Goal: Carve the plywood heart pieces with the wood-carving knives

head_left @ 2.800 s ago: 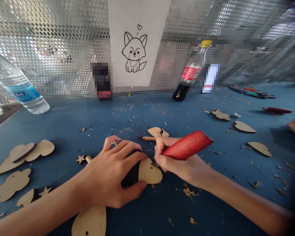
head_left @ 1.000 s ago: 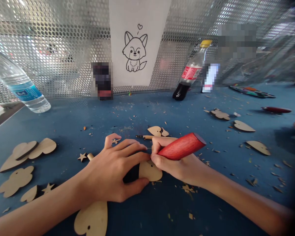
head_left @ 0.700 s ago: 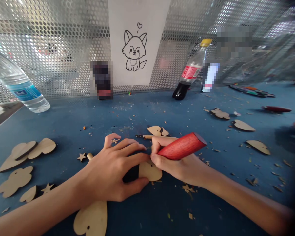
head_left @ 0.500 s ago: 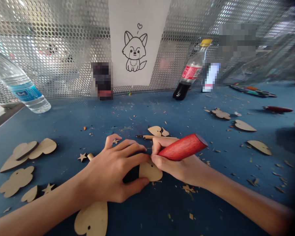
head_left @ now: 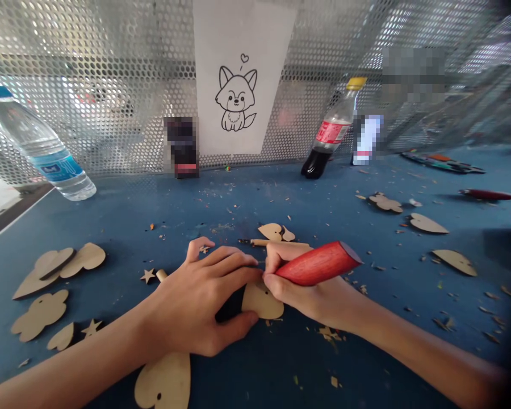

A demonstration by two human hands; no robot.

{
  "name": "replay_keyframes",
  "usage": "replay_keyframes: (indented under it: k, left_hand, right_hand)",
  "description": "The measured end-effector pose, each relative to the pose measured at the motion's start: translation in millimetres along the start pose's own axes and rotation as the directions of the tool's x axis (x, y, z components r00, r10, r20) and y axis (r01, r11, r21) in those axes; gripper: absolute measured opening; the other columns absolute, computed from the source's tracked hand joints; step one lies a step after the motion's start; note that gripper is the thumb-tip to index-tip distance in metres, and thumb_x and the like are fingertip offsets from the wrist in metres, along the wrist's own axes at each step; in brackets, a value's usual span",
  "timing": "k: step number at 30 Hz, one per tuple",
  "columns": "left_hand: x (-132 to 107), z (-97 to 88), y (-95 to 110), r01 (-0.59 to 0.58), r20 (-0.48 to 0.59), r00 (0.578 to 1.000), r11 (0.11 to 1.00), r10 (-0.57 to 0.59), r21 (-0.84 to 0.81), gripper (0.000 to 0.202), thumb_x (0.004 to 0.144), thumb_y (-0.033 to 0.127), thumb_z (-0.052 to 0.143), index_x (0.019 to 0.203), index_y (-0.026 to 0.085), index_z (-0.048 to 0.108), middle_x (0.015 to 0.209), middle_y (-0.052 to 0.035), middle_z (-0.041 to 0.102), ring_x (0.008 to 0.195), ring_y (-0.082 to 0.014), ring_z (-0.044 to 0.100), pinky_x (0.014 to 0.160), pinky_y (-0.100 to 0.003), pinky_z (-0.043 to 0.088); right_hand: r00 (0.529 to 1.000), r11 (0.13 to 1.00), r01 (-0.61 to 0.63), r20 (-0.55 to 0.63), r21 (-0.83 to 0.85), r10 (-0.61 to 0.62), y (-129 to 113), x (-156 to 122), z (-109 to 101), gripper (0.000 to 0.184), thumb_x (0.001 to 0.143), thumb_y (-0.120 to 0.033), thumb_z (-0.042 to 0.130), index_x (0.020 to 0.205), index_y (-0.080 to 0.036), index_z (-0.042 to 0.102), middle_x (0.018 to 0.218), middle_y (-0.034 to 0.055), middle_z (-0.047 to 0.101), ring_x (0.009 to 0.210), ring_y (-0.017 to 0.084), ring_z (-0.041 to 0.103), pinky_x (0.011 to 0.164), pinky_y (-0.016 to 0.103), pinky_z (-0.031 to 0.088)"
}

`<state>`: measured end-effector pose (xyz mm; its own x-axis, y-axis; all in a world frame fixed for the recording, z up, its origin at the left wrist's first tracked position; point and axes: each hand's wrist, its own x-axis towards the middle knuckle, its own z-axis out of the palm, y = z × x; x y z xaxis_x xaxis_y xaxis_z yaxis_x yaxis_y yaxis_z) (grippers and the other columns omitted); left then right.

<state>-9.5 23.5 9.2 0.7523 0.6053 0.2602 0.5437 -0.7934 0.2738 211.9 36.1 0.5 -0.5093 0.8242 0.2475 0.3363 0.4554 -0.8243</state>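
Blue tabletop (head_left: 281, 193), strewn with wood chips, runs back to a perforated metal screen (head_left: 111, 85) bearing one white sheet with a fox drawing (head_left: 238, 96). I count two bottles against it: a clear water bottle with a blue label (head_left: 46, 153) and a yellow-capped cola bottle (head_left: 330, 133). Two small wooden stars (head_left: 147, 276) lie at the left. I see the left hand (head_left: 196, 307) clamped, fingers curled, on the pale heart-shaped wooden cut-out (head_left: 262, 301) at centre front, thumb against its near edge. The right hand (head_left: 298, 289) is closed round one red wooden tool handle (head_left: 319, 264), its tip hidden at the cut-out's top.
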Motion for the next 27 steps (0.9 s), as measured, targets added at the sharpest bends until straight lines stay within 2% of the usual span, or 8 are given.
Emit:
replay_keyframes:
  k: [18, 27]
  left_hand:
    - [-0.4, 1.1, 0.7, 0.014, 0.003, 1.0, 1.0, -0.014, -0.017, 0.037, 0.088, 0.037, 0.063, 0.122, 0.022, 0.059, 0.126, -0.0054, 0.066, 0.122, -0.0282, 0.059, 0.109, -0.048, 0.025]
    - [1.0, -0.1, 1.2, 0.009, -0.014, 1.0, 1.0, -0.009, -0.023, 0.037, 0.088, 0.037, 0.063, 0.12, 0.021, 0.06, 0.122, -0.0046, 0.068, 0.118, -0.0269, 0.062, 0.109, -0.047, 0.028]
  right_hand:
    - [0.998, 0.996, -0.066, 0.017, 0.066, 0.065, -4.3, 1.1, 0.5, 0.02, 0.083, -0.018, 0.057, 0.066, -0.021, 0.045, 0.06, -0.0052, 0.046, 0.056, 0.011, 0.043, 0.056, 0.028, 0.035]
    - [0.999, 0.998, -0.019, 0.027, 0.054, 0.018, -5.9, 1.7, -0.6, 0.016, 0.078, -0.017, 0.056, 0.064, -0.021, 0.048, 0.061, -0.0044, 0.048, 0.056, 0.011, 0.044, 0.055, 0.027, 0.034]
